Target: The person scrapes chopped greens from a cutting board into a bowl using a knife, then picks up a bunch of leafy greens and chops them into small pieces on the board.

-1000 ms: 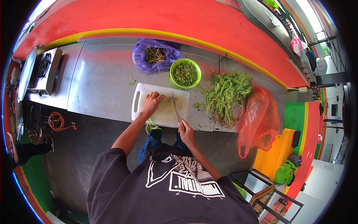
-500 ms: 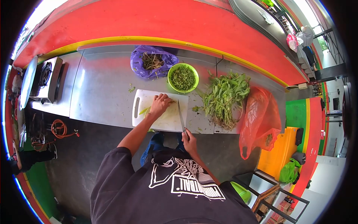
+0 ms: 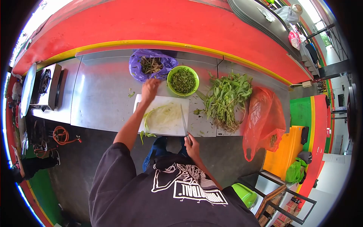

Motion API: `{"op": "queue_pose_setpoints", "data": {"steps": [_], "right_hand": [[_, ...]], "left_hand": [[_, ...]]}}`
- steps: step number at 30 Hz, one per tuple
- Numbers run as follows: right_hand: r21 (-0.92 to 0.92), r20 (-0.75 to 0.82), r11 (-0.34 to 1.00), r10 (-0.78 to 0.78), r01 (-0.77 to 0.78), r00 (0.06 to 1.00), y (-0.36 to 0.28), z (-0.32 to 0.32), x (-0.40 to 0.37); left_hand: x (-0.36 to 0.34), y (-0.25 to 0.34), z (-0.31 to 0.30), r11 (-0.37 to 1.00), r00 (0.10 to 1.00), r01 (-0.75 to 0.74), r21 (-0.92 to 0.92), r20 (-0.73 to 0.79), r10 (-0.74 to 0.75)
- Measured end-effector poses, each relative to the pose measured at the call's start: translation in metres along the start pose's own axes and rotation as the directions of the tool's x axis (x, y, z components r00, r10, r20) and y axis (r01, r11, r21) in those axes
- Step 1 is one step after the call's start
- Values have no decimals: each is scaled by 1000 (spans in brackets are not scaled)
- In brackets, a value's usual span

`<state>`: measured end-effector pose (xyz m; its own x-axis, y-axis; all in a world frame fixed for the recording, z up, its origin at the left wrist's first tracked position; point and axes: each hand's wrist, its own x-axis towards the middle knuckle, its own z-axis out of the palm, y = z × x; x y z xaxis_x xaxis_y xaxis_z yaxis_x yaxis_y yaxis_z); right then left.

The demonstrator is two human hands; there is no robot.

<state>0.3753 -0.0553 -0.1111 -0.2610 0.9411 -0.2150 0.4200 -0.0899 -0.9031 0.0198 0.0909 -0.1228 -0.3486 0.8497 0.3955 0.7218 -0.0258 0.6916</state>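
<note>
My right hand (image 3: 193, 145) is wrapped round the handle of a knife (image 3: 183, 118), whose blade lies over the right side of the white cutting board (image 3: 177, 130). My left hand (image 3: 151, 87) is raised past the board's far edge, just below the purple plastic bag (image 3: 135, 70) of stems and roots. Its fingers look drawn together; what they hold, if anything, I cannot make out. A leafy green stalk (image 3: 148, 116) lies along the board's left side, leaves over the near edge. Right of my left hand stands a lime-green bowl (image 3: 197, 84) filled with chopped greens (image 3: 183, 80).
A large bunch of leafy greens (image 3: 228, 99) with roots lies on the steel counter (image 3: 102, 94), beside a red plastic bag (image 3: 263, 121) hanging over the front edge. A gas stove (image 3: 47, 87) stands at the far left. A red wall (image 3: 151, 26) runs behind the counter.
My left hand has left the board and moved up toward the purple bag, uncovering the stalk, which now hangs over the near edge. My right hand and the knife have hardly moved.
</note>
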Motion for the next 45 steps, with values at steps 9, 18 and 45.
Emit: {"op": "queue_pose_setpoints", "data": {"steps": [9,18,45], "right_hand": [[-54,21,999,-1,3,1000,11,2,-3],[-24,20,999,31,-30,999,13,3,-1],[-29,143,999,-17,21,990,-2,10,7]], "left_hand": [[62,-10,-30,976,999,11,217,-52,0],[-102,80,11,899,863,314,307,302,-404],[-172,81,9,890,890,405,210,131,-436]]}}
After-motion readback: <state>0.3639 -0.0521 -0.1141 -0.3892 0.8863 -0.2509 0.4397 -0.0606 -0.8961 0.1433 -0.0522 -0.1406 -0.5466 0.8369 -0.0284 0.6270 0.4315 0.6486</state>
